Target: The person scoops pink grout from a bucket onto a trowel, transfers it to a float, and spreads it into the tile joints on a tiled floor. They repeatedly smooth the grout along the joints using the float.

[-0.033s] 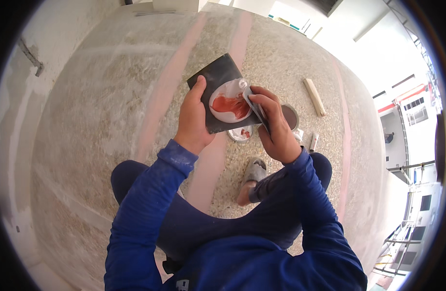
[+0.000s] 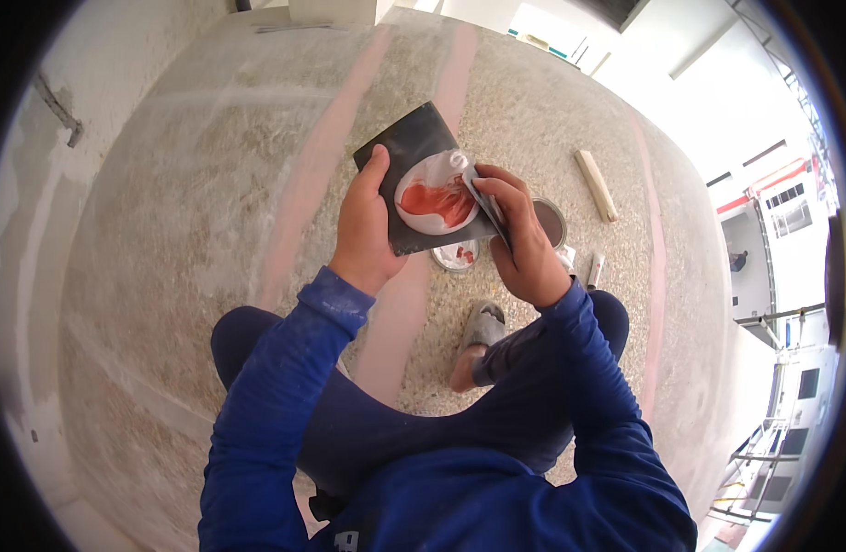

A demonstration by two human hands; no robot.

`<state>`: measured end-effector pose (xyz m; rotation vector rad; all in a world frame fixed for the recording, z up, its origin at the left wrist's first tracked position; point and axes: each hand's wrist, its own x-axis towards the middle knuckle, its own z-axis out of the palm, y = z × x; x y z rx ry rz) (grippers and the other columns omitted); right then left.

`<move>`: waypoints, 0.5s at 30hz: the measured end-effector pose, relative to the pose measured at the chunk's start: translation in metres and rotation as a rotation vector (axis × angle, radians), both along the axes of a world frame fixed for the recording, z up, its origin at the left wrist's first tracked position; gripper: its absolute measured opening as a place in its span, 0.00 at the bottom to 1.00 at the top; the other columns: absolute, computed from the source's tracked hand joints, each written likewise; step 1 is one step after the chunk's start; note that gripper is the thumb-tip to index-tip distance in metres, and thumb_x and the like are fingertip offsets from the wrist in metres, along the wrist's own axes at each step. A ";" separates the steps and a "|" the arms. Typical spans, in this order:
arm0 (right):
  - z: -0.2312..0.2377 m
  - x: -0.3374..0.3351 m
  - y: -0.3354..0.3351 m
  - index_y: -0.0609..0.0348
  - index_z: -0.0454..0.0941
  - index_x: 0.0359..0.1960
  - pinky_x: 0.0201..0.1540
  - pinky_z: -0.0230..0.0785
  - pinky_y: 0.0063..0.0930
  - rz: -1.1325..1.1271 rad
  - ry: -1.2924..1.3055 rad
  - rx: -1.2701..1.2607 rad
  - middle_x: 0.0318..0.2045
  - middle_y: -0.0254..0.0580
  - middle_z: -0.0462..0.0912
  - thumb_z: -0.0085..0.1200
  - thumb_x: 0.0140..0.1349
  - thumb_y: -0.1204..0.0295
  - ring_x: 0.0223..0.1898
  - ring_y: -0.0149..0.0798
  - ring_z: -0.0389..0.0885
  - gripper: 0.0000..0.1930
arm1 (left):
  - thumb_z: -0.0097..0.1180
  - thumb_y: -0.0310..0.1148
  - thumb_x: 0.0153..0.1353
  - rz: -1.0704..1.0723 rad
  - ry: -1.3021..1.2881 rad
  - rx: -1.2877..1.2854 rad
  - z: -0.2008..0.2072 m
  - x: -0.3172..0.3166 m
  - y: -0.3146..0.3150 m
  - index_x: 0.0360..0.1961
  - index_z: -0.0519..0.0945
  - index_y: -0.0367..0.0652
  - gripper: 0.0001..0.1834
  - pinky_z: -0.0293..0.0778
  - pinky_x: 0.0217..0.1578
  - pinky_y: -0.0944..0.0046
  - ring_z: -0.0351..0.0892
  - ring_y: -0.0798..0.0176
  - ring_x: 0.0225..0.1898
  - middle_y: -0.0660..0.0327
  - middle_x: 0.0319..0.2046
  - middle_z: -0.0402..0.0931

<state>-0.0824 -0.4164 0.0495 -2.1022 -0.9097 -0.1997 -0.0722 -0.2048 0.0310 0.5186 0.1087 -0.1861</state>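
Note:
In front of my knees, my left hand [image 2: 366, 221] grips a dark flat board [image 2: 406, 138] by its left edge, the thumb on top. A round patch of whitish paste [image 2: 421, 222], streaked with red paste [image 2: 430, 196], covers the board's middle. My right hand [image 2: 526, 241] is closed around a thin putty knife [image 2: 489, 204]. The knife's blade is tilted at the board's right edge, touching or very near the paste. My fingers hide most of its handle.
Below the board are a round lid [image 2: 455, 257] with white and red residue and an open tin [image 2: 551, 221]. A small tube [image 2: 596, 270] and a wooden block [image 2: 597, 186] lie to the right. My slippered foot [image 2: 485, 327] rests on the rough floor. Scaffolding [image 2: 763, 460] shows far right.

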 end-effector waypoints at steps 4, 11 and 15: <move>-0.013 0.015 -0.013 0.51 0.67 0.66 0.68 0.67 0.45 -0.093 -0.079 -0.144 0.68 0.55 0.62 0.54 0.49 0.92 0.68 0.63 0.66 0.39 | 0.45 0.49 0.77 0.017 0.005 -0.026 0.006 -0.001 0.002 0.60 0.74 0.39 0.24 0.80 0.57 0.51 0.82 0.52 0.56 0.53 0.56 0.79; 0.017 0.034 -0.043 0.55 0.78 0.60 0.63 0.71 0.35 -0.067 0.153 0.014 0.63 0.52 0.76 0.54 0.73 0.71 0.62 0.46 0.77 0.16 | 0.44 0.51 0.77 0.185 -0.109 0.096 0.017 0.011 0.033 0.65 0.71 0.40 0.28 0.75 0.62 0.49 0.77 0.51 0.61 0.54 0.62 0.75; 0.038 0.037 -0.031 0.69 0.80 0.53 0.50 0.73 0.25 -0.079 0.735 0.584 0.43 0.37 0.87 0.57 0.72 0.61 0.43 0.28 0.82 0.20 | 0.39 0.54 0.78 0.243 -0.211 0.210 0.022 0.016 0.048 0.69 0.67 0.38 0.32 0.71 0.66 0.49 0.72 0.51 0.66 0.53 0.66 0.71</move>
